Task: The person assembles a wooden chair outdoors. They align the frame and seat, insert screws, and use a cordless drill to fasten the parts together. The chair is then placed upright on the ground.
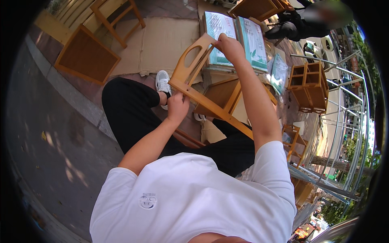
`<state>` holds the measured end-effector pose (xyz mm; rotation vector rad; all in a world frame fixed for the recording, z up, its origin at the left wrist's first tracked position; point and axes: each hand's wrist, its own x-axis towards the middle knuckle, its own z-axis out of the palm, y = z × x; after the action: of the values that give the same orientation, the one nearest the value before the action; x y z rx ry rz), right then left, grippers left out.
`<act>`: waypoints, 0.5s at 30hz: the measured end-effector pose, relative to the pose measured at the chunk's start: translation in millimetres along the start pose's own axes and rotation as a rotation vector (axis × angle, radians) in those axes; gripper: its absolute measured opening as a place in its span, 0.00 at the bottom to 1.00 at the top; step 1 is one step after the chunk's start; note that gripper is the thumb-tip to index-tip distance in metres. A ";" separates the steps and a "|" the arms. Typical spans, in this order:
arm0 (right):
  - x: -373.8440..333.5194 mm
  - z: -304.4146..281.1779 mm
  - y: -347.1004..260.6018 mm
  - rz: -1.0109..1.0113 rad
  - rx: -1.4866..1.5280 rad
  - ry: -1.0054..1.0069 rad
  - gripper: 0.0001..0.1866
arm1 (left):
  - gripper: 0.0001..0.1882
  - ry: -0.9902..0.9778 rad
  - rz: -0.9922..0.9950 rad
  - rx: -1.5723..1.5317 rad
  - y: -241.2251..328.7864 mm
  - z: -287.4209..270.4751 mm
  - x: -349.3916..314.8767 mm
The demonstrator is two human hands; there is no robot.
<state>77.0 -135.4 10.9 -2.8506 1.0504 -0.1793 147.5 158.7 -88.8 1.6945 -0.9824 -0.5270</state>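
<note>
A light-brown wooden chair frame [210, 103] is tilted across my lap, with a rounded end panel that has a long oval cutout. My left hand [178, 107] is closed on its lower corner, where the panel meets the long rail. Farther up and to the right, my right hand [231, 49] grips the top end of the panel. My right forearm hides part of the frame. Behind the rail shows a darker brown board [221, 96], perhaps a seat; I cannot tell whether it is joined to the frame.
Flattened cardboard [162, 46] covers the paving ahead. Wrapped white-and-green packs [253, 42] are stacked beyond my right hand. At the left lie a brown panel [87, 54] and a wooden frame [119, 22]. Rightward stand a wooden cabinet-like piece [308, 87], metal tubing [336, 121] and another person [293, 24].
</note>
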 end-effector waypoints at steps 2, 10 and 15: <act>-2.0 0.7 0.1 -0.007 -0.003 0.015 0.14 | 0.19 0.027 0.046 -0.005 -1.5 1.3 -0.6; -0.5 12.0 11.4 -0.047 -0.020 0.058 0.19 | 0.22 0.041 0.086 0.003 -4.0 5.8 -1.9; 1.3 11.1 6.6 -0.056 -0.134 0.045 0.19 | 0.21 0.043 0.128 0.015 -5.3 8.3 -1.7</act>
<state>75.3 -140.7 -0.9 -3.0116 1.0292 -0.1851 142.1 155.9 -96.9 1.6368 -1.0580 -0.3984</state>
